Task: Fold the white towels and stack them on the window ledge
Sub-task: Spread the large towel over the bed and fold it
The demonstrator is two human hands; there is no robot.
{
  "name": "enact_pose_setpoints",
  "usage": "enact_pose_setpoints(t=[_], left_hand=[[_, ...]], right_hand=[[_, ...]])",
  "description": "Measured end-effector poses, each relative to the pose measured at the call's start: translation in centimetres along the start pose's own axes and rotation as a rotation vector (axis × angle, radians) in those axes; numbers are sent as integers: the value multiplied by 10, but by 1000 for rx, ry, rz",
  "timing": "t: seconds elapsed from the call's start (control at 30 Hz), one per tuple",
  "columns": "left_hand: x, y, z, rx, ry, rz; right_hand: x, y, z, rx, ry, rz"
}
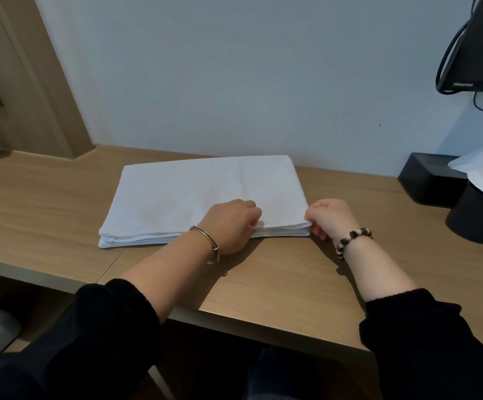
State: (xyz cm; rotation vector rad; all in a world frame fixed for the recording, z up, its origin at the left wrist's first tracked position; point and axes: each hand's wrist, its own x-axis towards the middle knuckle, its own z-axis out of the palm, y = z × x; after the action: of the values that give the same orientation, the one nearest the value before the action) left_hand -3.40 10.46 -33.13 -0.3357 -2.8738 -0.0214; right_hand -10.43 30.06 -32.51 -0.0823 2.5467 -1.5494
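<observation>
A white towel point(194, 192) lies folded into a flat rectangle on the wooden desk point(263, 284), close to the wall. My left hand point(230, 223) grips the upper layers of its near edge, right of the middle. At the towel's near right corner my right hand point(331, 217) pinches the same layers. Both wrists rest low over the desk. The fingertips are hidden in the cloth.
A black tissue box point(428, 180) with white paper sticking out and a round black container point(477, 217) stand at the right. A dark monitor point(477, 44) with cables hangs above them. A wooden panel point(26, 76) rises at the left. The desk's front edge is near my body.
</observation>
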Motion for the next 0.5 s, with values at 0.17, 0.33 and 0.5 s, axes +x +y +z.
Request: enact_pose_setpoints(t=[0.17,0.33,0.5], left_hand=[[-2,0,-5,-47,-17,-29],[-3,-1,-5,-129,9,-34],[-5,3,-4,-95,38,12]], right_hand=[[3,4,5,-239,3,-63],[5,6,7,-271,37,-93],[7,6,5,-265,22,-86]])
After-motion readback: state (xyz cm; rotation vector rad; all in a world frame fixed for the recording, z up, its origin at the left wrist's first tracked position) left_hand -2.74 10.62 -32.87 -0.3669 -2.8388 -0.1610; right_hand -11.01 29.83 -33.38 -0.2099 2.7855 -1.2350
